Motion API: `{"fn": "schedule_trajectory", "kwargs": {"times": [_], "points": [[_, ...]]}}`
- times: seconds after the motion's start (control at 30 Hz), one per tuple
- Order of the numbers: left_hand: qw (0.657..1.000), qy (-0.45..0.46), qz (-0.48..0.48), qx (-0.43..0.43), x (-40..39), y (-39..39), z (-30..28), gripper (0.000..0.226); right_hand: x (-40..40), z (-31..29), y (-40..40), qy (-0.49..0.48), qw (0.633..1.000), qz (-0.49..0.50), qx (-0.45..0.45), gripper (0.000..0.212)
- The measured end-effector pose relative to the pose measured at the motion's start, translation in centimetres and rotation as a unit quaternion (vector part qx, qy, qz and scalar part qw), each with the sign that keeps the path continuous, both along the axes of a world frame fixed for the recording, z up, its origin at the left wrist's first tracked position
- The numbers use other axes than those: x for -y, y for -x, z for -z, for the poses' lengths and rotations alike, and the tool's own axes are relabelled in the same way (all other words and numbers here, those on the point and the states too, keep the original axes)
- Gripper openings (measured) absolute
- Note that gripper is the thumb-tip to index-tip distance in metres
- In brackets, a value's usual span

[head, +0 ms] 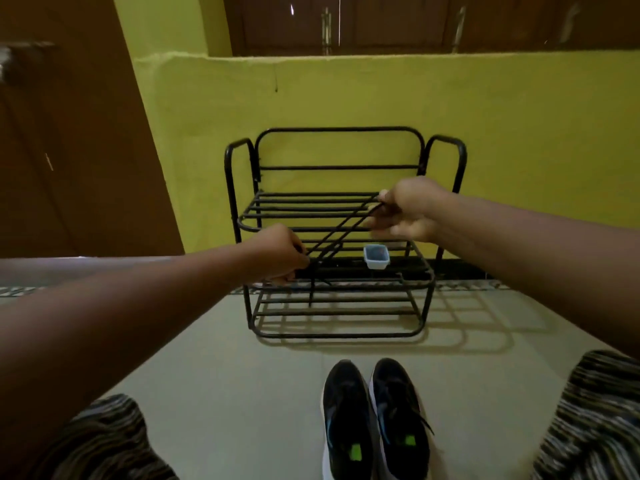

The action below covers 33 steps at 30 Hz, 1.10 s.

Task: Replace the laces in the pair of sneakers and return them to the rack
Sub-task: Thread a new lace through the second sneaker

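Here my left hand and right hand each pinch black laces, stretched taut between them before the black rack. The sneakers sit side by side on the floor below.

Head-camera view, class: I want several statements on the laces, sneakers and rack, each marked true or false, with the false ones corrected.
1. Both hands hold black laces stretched between them. True.
2. The sneakers stand on the rack's top shelf. False: they stand side by side on the floor in front of the rack.
3. A small light container sits on a middle shelf of the rack. True.
4. The left hand is higher than the right hand. False: the right hand is higher.
5. The rack is white plastic. False: it is made of black bars.
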<state>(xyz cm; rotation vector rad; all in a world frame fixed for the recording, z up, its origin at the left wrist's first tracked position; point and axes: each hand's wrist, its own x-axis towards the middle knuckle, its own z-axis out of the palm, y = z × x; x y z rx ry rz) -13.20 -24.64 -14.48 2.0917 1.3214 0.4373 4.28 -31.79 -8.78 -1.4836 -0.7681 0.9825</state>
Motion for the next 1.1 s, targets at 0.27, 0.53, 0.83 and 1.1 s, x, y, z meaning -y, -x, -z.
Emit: {"fn": "schedule_trajectory", "kwargs": {"times": [0.27, 0.53, 0.83, 1.1], "points": [[0.996, 0.042, -0.045, 0.062, -2.9, -3.7, 2.4, 0.021, -1.8, 1.6, -0.9, -0.002, 0.994, -0.031, 0.104, 0.021], [0.894, 0.265, -0.141, 0.334, -6.3, -3.6, 5.0, 0.022, -3.2, 2.1, -6.4, 0.162, 0.881, -0.155, 0.416, 0.021], [0.994, -0.011, -0.102, -0.046, -8.2, -2.7, 8.6, 0.028, -6.2, 5.4, -10.1, 0.135, 0.962, 0.006, 0.237, 0.023], [0.984, 0.149, -0.022, 0.09, -5.8, -5.1, 5.8, 0.053, -6.5, 4.8, -6.6, 0.106, 0.992, -0.045, 0.05, 0.026]]}}
